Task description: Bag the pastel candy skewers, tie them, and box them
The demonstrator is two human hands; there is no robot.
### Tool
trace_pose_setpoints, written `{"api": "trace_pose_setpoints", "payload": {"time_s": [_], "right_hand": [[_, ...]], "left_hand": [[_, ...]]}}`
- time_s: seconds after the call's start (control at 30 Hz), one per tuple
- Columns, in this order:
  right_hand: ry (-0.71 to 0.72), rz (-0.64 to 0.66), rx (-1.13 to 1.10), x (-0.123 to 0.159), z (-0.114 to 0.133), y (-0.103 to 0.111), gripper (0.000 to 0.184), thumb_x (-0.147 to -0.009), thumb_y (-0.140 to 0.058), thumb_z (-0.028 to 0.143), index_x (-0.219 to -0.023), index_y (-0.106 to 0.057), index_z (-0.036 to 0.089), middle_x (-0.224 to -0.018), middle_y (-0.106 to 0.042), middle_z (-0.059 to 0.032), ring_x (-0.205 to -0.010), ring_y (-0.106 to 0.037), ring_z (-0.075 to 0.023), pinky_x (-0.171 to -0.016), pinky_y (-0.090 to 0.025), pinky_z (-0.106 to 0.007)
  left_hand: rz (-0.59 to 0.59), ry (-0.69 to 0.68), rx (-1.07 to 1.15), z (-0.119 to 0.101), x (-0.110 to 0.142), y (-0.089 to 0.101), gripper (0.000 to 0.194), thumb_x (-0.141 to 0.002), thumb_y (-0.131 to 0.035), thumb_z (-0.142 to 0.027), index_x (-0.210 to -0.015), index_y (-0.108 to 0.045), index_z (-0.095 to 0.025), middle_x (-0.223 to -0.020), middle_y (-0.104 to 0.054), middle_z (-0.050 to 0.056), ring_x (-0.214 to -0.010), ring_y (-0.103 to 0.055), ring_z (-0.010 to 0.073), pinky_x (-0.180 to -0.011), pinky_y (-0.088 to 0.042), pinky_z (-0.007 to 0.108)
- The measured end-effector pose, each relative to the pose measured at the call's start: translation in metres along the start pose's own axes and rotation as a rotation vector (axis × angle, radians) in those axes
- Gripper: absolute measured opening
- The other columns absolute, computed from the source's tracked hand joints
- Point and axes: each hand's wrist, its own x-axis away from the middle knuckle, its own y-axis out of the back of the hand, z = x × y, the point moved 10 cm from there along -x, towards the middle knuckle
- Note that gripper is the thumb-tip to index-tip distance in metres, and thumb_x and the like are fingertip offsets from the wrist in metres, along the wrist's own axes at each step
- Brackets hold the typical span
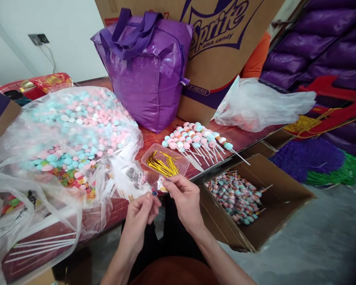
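My right hand (186, 200) pinches a small printed plastic packet (161, 184) between thumb and fingertips at the table's front edge. Close beside it, my left hand (142, 211) has thumb and fingers pressed together; what they hold, if anything, is hidden. Just past the hands lies a pile of clear printed wrappers (136, 176). A clear plastic tub (148, 152) of gold twist ties (163, 163) stands behind the packet. To its right, several marshmallow skewers (195, 138) on white sticks lie in a row.
A large clear bag of pink and blue marshmallows (83, 114) covers the table's left. White sticks (44, 245) lie at front left. A purple bag (148, 79) stands at the back. An open cardboard box (279, 206) of wrapped skewers sits below right. A white plastic bag (255, 103) rests at back right.
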Motion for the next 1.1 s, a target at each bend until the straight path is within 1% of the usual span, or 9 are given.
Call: {"api": "trace_pose_setpoints", "payload": {"time_s": [0.07, 0.13, 0.2, 0.37, 0.53, 0.63, 0.8, 0.97, 1.1], "right_hand": [[0.037, 0.025, 0.045, -0.002, 0.006, -0.001, 0.013, -0.081, -0.07, 0.027, -0.072, -0.068, 0.018, -0.064, -0.062, 0.0028, -0.057, -0.049, -0.0103, -0.054, -0.038, -0.023], [0.062, 0.037, 0.084, -0.002, 0.009, -0.002, 0.019, -0.083, -0.068, 0.028, -0.069, -0.062, 0.018, -0.061, -0.056, 0.0042, -0.055, -0.045, -0.0096, -0.053, -0.037, -0.022], [0.075, 0.031, 0.108, -0.002, 0.009, -0.001, 0.027, -0.086, -0.066, 0.03, -0.066, -0.053, 0.019, -0.058, -0.048, 0.0058, -0.054, -0.041, -0.0093, -0.052, -0.035, -0.022], [0.105, 0.048, 0.16, 0.0, 0.006, -0.004, 0.035, -0.094, -0.056, 0.037, -0.066, -0.042, 0.02, -0.063, -0.038, 0.0057, -0.058, -0.035, -0.0097, -0.054, -0.033, -0.023], [0.144, 0.021, 0.175, 0.001, 0.002, -0.008, 0.04, -0.097, -0.051, 0.039, -0.064, -0.037, 0.021, -0.063, -0.033, 0.0053, -0.058, -0.031, -0.0097, -0.053, -0.029, -0.024], [0.136, 0.054, 0.171, 0.0, -0.002, -0.012, 0.041, -0.097, -0.051, 0.039, -0.064, -0.037, 0.021, -0.063, -0.033, 0.0049, -0.059, -0.03, -0.01, -0.054, -0.029, -0.024], [0.121, 0.077, 0.198, 0.0, -0.005, -0.012, 0.041, -0.096, -0.054, 0.04, -0.063, -0.037, 0.021, -0.063, -0.033, 0.0051, -0.059, -0.032, -0.0102, -0.056, -0.031, -0.024], [0.088, 0.027, 0.171, -0.005, -0.004, -0.006, 0.039, -0.095, -0.055, 0.041, -0.065, -0.041, 0.021, -0.063, -0.036, 0.0056, -0.057, -0.033, -0.0099, -0.054, -0.031, -0.024], [0.162, 0.076, 0.223, -0.007, 0.006, -0.012, 0.044, -0.098, -0.051, 0.04, -0.061, -0.036, 0.021, -0.06, -0.032, 0.0057, -0.055, -0.029, -0.0094, -0.051, -0.028, -0.025]], "left_hand": [[0.007, 0.032, 0.184, 0.004, -0.003, -0.011, 0.046, -0.074, -0.074, -0.06, -0.076, -0.074, -0.014, -0.068, -0.061, 0.003, -0.053, -0.04, 0.0066, -0.049, -0.032, 0.021], [-0.094, -0.02, 0.332, -0.002, -0.009, -0.007, 0.037, -0.068, -0.083, -0.051, -0.078, -0.075, -0.016, -0.076, -0.064, 0.003, -0.058, -0.043, 0.0064, -0.056, -0.039, 0.02], [-0.171, -0.049, 0.397, -0.007, -0.017, -0.002, 0.032, -0.062, -0.089, -0.041, -0.078, -0.075, -0.016, -0.074, -0.062, 0.0, -0.059, -0.043, 0.0059, -0.057, -0.041, 0.019], [-0.233, -0.033, 0.454, -0.006, -0.025, 0.0, 0.033, -0.054, -0.094, -0.03, -0.073, -0.072, -0.014, -0.062, -0.054, -0.005, -0.053, -0.039, 0.0033, -0.051, -0.037, 0.015], [-0.288, -0.07, 0.505, -0.006, -0.02, 0.001, 0.037, -0.06, -0.091, -0.035, -0.058, -0.06, -0.014, -0.054, -0.046, -0.007, -0.049, -0.036, 0.0031, -0.048, -0.035, 0.015], [-0.286, -0.068, 0.532, -0.008, -0.023, 0.005, 0.035, -0.061, -0.091, -0.036, -0.063, -0.063, -0.014, -0.06, -0.054, -0.005, -0.052, -0.043, 0.0042, -0.05, -0.039, 0.016], [-0.334, -0.082, 0.562, -0.01, -0.028, 0.016, 0.033, -0.052, -0.094, -0.024, -0.062, -0.064, -0.014, -0.061, -0.057, -0.005, -0.051, -0.045, 0.0033, -0.049, -0.038, 0.015], [-0.325, -0.111, 0.558, -0.011, -0.026, 0.014, 0.032, -0.054, -0.094, -0.027, -0.068, -0.068, -0.014, -0.065, -0.062, -0.003, -0.056, -0.052, 0.0053, -0.054, -0.044, 0.016], [-0.322, -0.101, 0.611, -0.01, -0.029, 0.02, 0.034, -0.058, -0.093, -0.031, -0.065, -0.063, -0.014, -0.063, -0.057, -0.004, -0.052, -0.048, 0.0044, -0.05, -0.042, 0.016]]}}
